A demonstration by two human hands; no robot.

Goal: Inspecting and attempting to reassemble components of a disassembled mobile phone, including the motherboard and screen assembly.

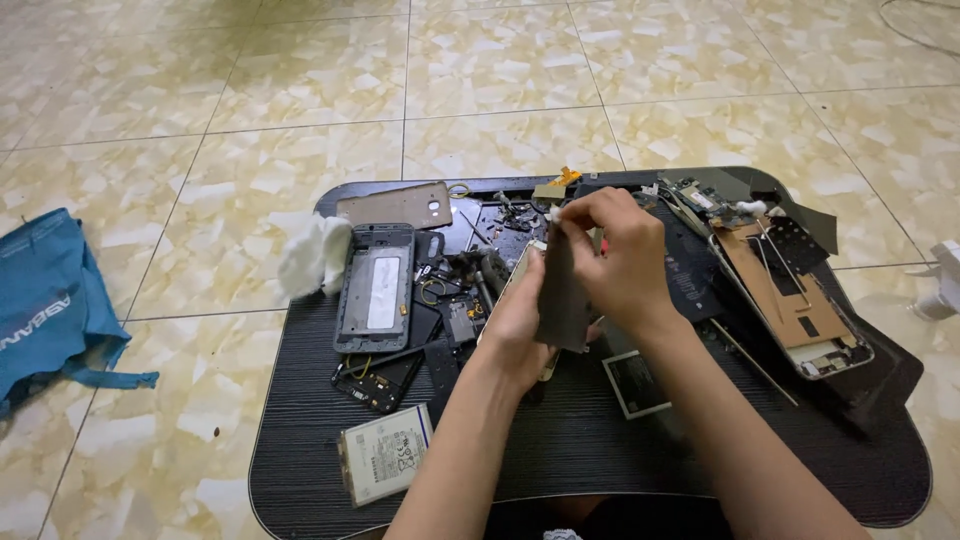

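A low black table stands on glossy cream-and-yellow marbled floor tiles; a blue cloth, perhaps a bag, lies at left.

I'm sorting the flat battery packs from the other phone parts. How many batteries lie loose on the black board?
2: a white battery at the near left edge, and a smaller dark one just under the right forearm. More may be hidden beneath the hands or scattered parts.

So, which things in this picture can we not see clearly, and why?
- Head view: the front of the dark flat part is turned away, and the left hand covers its lower side.
- The small white piece at the right hand fingertips is too small to identify.
- The loose small parts on the black tray are too small to name.
- The white object is cut by the right edge.
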